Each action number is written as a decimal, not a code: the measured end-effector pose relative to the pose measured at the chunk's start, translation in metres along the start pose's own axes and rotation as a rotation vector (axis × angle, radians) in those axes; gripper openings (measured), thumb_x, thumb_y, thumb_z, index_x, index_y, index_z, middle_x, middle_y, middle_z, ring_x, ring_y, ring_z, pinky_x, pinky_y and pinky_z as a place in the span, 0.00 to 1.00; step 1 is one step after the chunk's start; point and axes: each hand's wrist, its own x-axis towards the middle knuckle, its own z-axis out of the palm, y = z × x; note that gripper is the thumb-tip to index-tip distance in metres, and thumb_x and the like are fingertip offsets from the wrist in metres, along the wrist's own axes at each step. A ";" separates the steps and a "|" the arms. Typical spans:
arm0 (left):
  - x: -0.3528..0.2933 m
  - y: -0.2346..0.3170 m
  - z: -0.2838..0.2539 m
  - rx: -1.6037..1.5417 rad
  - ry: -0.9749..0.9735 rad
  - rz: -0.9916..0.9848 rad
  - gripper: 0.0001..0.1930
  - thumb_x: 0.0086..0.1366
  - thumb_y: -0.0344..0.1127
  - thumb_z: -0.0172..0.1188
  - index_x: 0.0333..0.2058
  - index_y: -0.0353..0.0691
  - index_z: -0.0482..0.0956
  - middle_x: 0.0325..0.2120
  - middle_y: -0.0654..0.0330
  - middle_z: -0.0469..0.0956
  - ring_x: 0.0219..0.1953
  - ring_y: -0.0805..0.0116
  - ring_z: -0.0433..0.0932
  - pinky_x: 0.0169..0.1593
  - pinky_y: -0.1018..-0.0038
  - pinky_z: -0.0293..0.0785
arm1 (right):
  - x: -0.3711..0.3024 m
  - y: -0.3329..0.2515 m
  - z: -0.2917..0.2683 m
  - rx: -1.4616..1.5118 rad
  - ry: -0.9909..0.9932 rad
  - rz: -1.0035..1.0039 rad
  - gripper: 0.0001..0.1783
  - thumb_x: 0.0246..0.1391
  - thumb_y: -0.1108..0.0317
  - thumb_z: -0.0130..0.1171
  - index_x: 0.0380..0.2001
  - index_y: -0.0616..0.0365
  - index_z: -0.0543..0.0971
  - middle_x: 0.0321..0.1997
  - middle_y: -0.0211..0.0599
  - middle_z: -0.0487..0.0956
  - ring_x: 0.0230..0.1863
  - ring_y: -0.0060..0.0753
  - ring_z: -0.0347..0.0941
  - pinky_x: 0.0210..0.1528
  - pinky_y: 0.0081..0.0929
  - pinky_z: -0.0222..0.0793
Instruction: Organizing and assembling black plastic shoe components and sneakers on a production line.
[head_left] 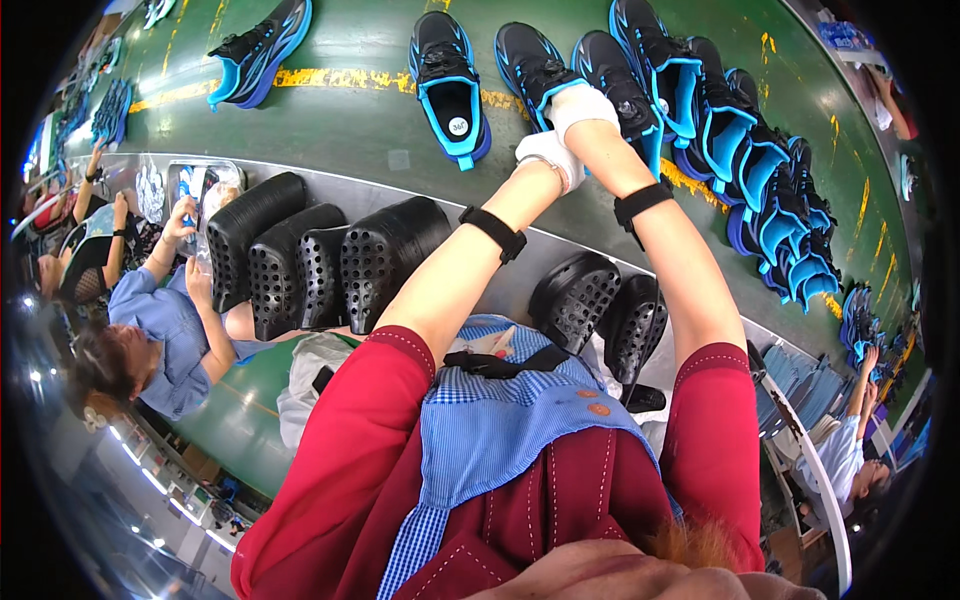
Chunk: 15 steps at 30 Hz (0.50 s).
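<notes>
Both my hands wear white gloves and come together at the heel end of a black and blue sneaker (530, 62) on the green surface. My right hand (586, 108) covers part of its collar, bent closed against it. Just below, at the heel, my left hand (548, 160) is also closed; the fingertips of both are hidden. To the left stands a matching sneaker (446, 85), its opening toward me and a round white label inside. Another sneaker (608, 75) stands close by on the right, partly behind my right hand.
More sneakers (740, 150) stand in a tight row curving to the right. One sneaker (262, 52) lies apart at the far left. Along the near metal edge stand black perforated boot-like forms (385, 255), with more (575, 295) between my arms. A co-worker (165, 335) sits at the left.
</notes>
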 end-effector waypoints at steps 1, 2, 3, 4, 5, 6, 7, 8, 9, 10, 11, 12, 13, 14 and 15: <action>-0.001 0.002 0.000 0.000 -0.017 -0.001 0.17 0.64 0.45 0.47 0.49 0.54 0.77 0.50 0.60 0.77 0.51 0.60 0.76 0.50 0.65 0.73 | -0.001 0.003 0.002 0.007 0.028 -0.040 0.16 0.52 0.55 0.53 0.37 0.53 0.83 0.42 0.49 0.79 0.46 0.50 0.76 0.48 0.39 0.72; 0.000 0.004 -0.003 0.011 -0.064 -0.027 0.22 0.65 0.52 0.43 0.53 0.52 0.74 0.53 0.58 0.74 0.55 0.59 0.72 0.55 0.67 0.68 | -0.009 0.000 -0.009 0.001 -0.016 -0.050 0.17 0.52 0.54 0.54 0.37 0.53 0.83 0.42 0.49 0.79 0.46 0.49 0.76 0.48 0.39 0.73; 0.001 0.007 -0.007 0.023 -0.110 -0.051 0.28 0.65 0.59 0.40 0.57 0.51 0.71 0.56 0.56 0.71 0.59 0.59 0.69 0.60 0.69 0.64 | -0.008 0.003 -0.007 0.017 0.006 -0.074 0.18 0.52 0.54 0.54 0.38 0.53 0.82 0.43 0.49 0.79 0.46 0.49 0.76 0.48 0.39 0.73; 0.001 0.006 -0.006 0.067 -0.126 -0.027 0.28 0.66 0.59 0.39 0.58 0.52 0.69 0.57 0.56 0.70 0.59 0.59 0.68 0.60 0.69 0.64 | -0.009 0.004 -0.005 0.011 0.031 -0.082 0.18 0.52 0.53 0.54 0.38 0.53 0.82 0.43 0.49 0.79 0.46 0.49 0.76 0.48 0.40 0.72; 0.001 -0.001 0.000 0.128 -0.071 0.029 0.27 0.66 0.57 0.39 0.58 0.53 0.69 0.57 0.57 0.70 0.59 0.58 0.69 0.59 0.68 0.64 | -0.012 -0.002 -0.007 0.004 0.049 -0.097 0.19 0.52 0.53 0.53 0.38 0.54 0.82 0.44 0.49 0.79 0.46 0.49 0.76 0.49 0.40 0.72; 0.005 -0.007 0.002 0.150 -0.056 0.028 0.26 0.66 0.56 0.40 0.57 0.54 0.69 0.57 0.57 0.70 0.59 0.58 0.69 0.59 0.68 0.64 | -0.013 -0.008 -0.013 -0.014 0.028 -0.108 0.20 0.52 0.52 0.53 0.38 0.54 0.82 0.44 0.49 0.79 0.47 0.49 0.76 0.49 0.40 0.72; -0.001 -0.003 -0.001 0.172 -0.054 0.042 0.25 0.65 0.55 0.41 0.57 0.54 0.70 0.56 0.57 0.71 0.58 0.58 0.69 0.59 0.68 0.64 | -0.020 -0.007 -0.018 -0.029 0.002 -0.101 0.20 0.53 0.52 0.52 0.38 0.55 0.82 0.45 0.49 0.79 0.47 0.49 0.76 0.50 0.40 0.72; -0.007 0.007 -0.010 0.182 -0.066 0.024 0.25 0.65 0.55 0.43 0.57 0.55 0.70 0.56 0.57 0.71 0.58 0.58 0.70 0.59 0.67 0.65 | -0.026 -0.001 -0.021 -0.020 -0.032 -0.079 0.22 0.53 0.51 0.52 0.40 0.56 0.81 0.46 0.49 0.78 0.48 0.48 0.75 0.51 0.40 0.71; -0.015 0.008 -0.018 0.191 -0.064 -0.015 0.24 0.64 0.54 0.44 0.57 0.56 0.70 0.56 0.57 0.71 0.57 0.58 0.70 0.58 0.67 0.66 | -0.049 -0.005 -0.031 0.041 -0.004 -0.124 0.23 0.53 0.50 0.51 0.41 0.56 0.79 0.45 0.49 0.78 0.48 0.50 0.75 0.50 0.40 0.71; -0.017 0.001 -0.019 0.224 -0.017 -0.036 0.23 0.63 0.54 0.46 0.54 0.56 0.73 0.53 0.58 0.74 0.55 0.58 0.73 0.56 0.65 0.68 | -0.067 -0.008 -0.036 0.029 0.042 -0.177 0.23 0.54 0.50 0.50 0.41 0.57 0.78 0.44 0.50 0.78 0.47 0.51 0.75 0.49 0.41 0.71; -0.043 0.011 -0.045 0.252 -0.047 -0.122 0.21 0.62 0.52 0.46 0.50 0.55 0.76 0.50 0.56 0.76 0.52 0.56 0.75 0.54 0.62 0.70 | -0.086 -0.002 -0.036 0.014 0.085 -0.221 0.23 0.54 0.50 0.50 0.42 0.57 0.76 0.43 0.50 0.78 0.46 0.52 0.74 0.48 0.42 0.71; -0.030 -0.013 -0.028 0.148 -0.003 -0.095 0.19 0.57 0.47 0.54 0.45 0.51 0.80 0.46 0.59 0.79 0.50 0.59 0.77 0.50 0.63 0.73 | -0.111 0.007 -0.031 0.016 0.157 -0.304 0.21 0.56 0.51 0.49 0.41 0.58 0.74 0.40 0.51 0.78 0.44 0.53 0.74 0.46 0.44 0.70; -0.042 -0.017 -0.036 0.239 -0.015 -0.171 0.18 0.59 0.44 0.54 0.46 0.48 0.80 0.46 0.59 0.79 0.50 0.58 0.78 0.49 0.62 0.73 | -0.143 0.009 -0.037 -0.035 0.124 -0.318 0.21 0.56 0.51 0.49 0.41 0.57 0.74 0.39 0.51 0.78 0.44 0.53 0.74 0.46 0.44 0.70; -0.046 -0.034 -0.038 0.284 0.016 -0.205 0.16 0.60 0.39 0.53 0.45 0.47 0.81 0.46 0.59 0.80 0.50 0.58 0.78 0.48 0.61 0.73 | -0.175 0.014 -0.034 -0.020 0.168 -0.392 0.21 0.57 0.50 0.47 0.36 0.57 0.76 0.37 0.48 0.78 0.42 0.50 0.75 0.45 0.44 0.70; -0.052 -0.032 -0.045 0.284 0.042 -0.237 0.15 0.61 0.37 0.52 0.44 0.48 0.82 0.45 0.59 0.80 0.49 0.58 0.78 0.47 0.62 0.74 | -0.204 0.022 -0.031 -0.058 0.099 -0.347 0.21 0.57 0.49 0.47 0.36 0.58 0.75 0.35 0.48 0.77 0.41 0.50 0.75 0.44 0.43 0.70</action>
